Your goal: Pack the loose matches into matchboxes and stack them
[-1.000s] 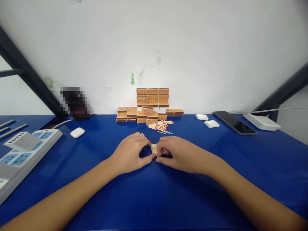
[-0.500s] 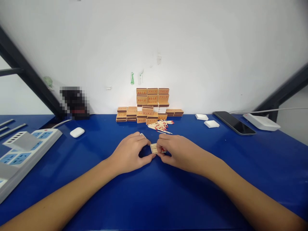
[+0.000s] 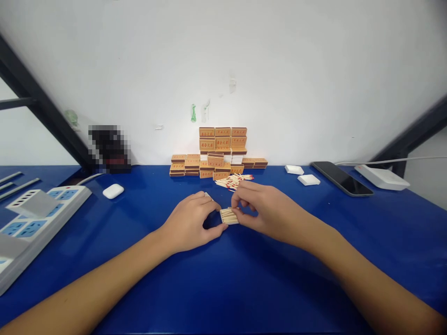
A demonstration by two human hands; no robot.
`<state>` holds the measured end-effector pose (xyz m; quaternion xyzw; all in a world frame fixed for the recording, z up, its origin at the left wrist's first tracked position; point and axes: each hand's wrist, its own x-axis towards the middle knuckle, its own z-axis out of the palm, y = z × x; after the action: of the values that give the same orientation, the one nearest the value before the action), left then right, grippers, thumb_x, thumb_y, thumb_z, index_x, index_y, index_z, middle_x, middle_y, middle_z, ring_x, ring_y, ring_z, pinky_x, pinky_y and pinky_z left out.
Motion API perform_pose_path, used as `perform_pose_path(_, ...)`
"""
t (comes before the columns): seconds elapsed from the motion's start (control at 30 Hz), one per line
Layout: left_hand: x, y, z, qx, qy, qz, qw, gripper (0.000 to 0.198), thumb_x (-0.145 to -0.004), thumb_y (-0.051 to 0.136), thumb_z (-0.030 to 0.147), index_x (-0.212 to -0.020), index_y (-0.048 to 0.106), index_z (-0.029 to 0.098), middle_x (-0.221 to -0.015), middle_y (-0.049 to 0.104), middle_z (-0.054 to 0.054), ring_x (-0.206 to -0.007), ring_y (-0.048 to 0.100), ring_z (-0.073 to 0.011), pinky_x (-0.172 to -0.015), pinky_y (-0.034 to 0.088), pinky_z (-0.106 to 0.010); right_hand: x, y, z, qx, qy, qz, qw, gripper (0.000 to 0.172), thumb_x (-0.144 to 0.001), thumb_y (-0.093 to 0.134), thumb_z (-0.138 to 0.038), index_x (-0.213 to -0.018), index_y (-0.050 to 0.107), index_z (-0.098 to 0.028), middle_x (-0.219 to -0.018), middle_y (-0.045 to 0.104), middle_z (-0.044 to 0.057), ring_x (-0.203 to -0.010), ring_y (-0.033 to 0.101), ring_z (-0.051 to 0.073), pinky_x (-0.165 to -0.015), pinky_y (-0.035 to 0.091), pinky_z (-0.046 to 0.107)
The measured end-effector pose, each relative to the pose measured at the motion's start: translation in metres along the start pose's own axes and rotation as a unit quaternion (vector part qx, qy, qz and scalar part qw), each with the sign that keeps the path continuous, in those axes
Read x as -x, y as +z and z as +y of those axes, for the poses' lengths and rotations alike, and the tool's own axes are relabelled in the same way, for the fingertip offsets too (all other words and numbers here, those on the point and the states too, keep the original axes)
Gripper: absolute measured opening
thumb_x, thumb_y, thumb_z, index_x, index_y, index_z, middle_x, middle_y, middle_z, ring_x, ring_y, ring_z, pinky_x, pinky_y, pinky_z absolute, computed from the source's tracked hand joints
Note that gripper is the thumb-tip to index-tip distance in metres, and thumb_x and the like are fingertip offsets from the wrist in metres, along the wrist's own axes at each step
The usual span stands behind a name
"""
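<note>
A small white matchbox tray (image 3: 229,222) lies on the blue table with matches (image 3: 228,215) side by side in it. My left hand (image 3: 193,222) steadies the tray's left end between thumb and forefinger. My right hand (image 3: 260,207) is at the tray's right end, thumb and forefinger pinched together over the matches; whether a match is between them is hidden. A white piece (image 3: 207,196) shows partly behind my left fingers. Just beyond my hands lies a loose heap of red-tipped matches (image 3: 226,181).
Stacked matchboxes (image 3: 222,143) stand against the wall. Two white trays (image 3: 308,180), a phone (image 3: 342,178) and a white flat device (image 3: 382,177) are on the right. A white earphone case (image 3: 113,191) and a power strip (image 3: 66,211) are on the left.
My right hand has lifted slightly and shifted right, so more of the matches in the tray show. My left hand keeps its place at the tray.
</note>
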<state>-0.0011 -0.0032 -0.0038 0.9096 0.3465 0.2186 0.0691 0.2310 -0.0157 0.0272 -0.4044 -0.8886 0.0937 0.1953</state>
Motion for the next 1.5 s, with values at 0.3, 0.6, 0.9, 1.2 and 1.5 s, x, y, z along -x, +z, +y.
perform_pose_path(0.3,0.001,0.001,0.000,0.001,-0.001,0.003,1.000,0.022,-0.091,0.072,0.039,-0.102,0.070,0.020,-0.078,0.066,-0.002,-0.080,0.059,-0.0223,-0.074,0.048,-0.036,0.000,0.003,0.010,0.025,0.016,-0.022,0.999,0.009,-0.095,0.060,-0.014,-0.093,0.066,-0.020,-0.098,0.064,0.005,-0.077,0.058,0.016,-0.067,0.041,0.029)
perform_pose_path(0.6,0.000,0.000,0.003,0.007,0.008,-0.008,1.000,0.016,-0.091,0.072,0.034,-0.099,0.070,0.020,-0.079,0.067,-0.002,-0.080,0.059,-0.0220,-0.074,0.047,-0.036,-0.003,0.013,0.011,-0.080,0.019,-0.038,0.996,0.004,-0.096,0.066,-0.021,-0.095,0.070,-0.021,-0.095,0.061,0.003,-0.078,0.058,0.014,-0.070,0.045,0.028)
perform_pose_path(0.9,0.002,-0.001,0.003,0.005,0.002,-0.008,1.000,0.018,-0.090,0.073,0.035,-0.099,0.070,0.020,-0.079,0.066,-0.002,-0.080,0.059,-0.0223,-0.074,0.048,-0.036,-0.004,0.010,0.009,-0.060,0.015,-0.027,0.998,0.008,-0.094,0.064,-0.012,-0.090,0.066,-0.019,-0.093,0.061,0.002,-0.079,0.057,0.015,-0.071,0.043,0.028)
perform_pose_path(1.2,0.000,0.000,0.000,-0.006,0.004,0.001,1.000,0.024,-0.092,0.072,0.038,-0.108,0.072,0.019,-0.085,0.070,-0.004,-0.083,0.060,-0.0230,-0.076,0.049,-0.037,0.002,-0.009,0.020,-0.083,0.045,-0.089,0.992,0.027,-0.090,0.075,-0.043,-0.108,0.069,-0.024,-0.107,0.064,0.005,-0.100,0.058,0.023,-0.085,0.047,0.035)
perform_pose_path(1.5,0.002,-0.004,-0.003,-0.030,-0.017,0.012,0.999,0.033,-0.094,0.071,0.045,-0.117,0.072,0.021,-0.092,0.071,-0.004,-0.086,0.061,-0.0234,-0.080,0.049,-0.039,-0.002,-0.009,0.034,-0.080,0.083,-0.112,0.987,0.023,-0.085,0.078,-0.039,-0.099,0.071,-0.022,-0.096,0.066,0.004,-0.088,0.059,0.020,-0.078,0.048,0.033)
